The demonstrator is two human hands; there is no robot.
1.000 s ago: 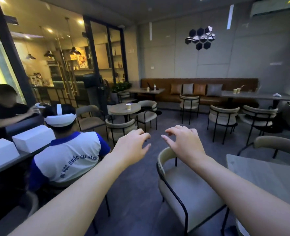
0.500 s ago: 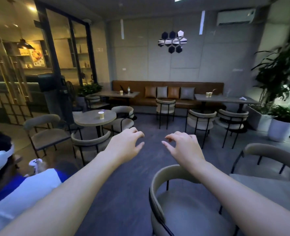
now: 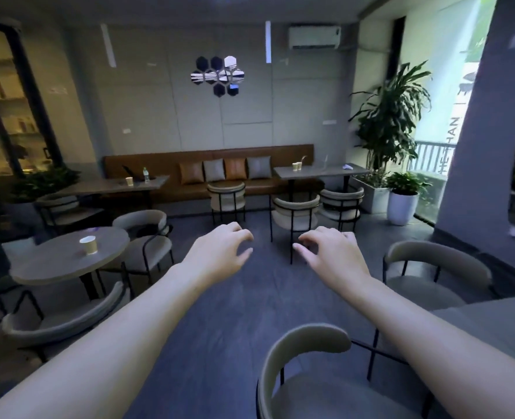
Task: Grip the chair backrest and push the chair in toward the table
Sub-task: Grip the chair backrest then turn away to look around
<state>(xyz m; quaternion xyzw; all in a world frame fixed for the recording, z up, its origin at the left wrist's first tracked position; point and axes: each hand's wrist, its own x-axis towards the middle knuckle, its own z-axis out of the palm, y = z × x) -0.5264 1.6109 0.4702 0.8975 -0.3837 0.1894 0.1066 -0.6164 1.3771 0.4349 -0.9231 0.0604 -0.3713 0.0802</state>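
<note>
A beige chair (image 3: 310, 385) with a curved backrest (image 3: 298, 343) and black metal frame stands at the bottom centre, beside a grey table (image 3: 491, 325) at the lower right. My left hand (image 3: 220, 252) and my right hand (image 3: 331, 252) are stretched out in the air above the floor, well beyond the backrest, touching nothing. Both hands hold nothing, fingers curled and apart. My right forearm passes over the chair.
A round table (image 3: 59, 261) with a paper cup (image 3: 88, 244) and several chairs stands at the left. Another beige chair (image 3: 434, 267) is at the right behind the grey table. Benches, tables and potted plants (image 3: 401, 195) line the far wall.
The view has swung right: the seated person at the left has left the frame and the plants appeared. The chair now sits lower in view; my hands keep the same empty, outstretched pose.
</note>
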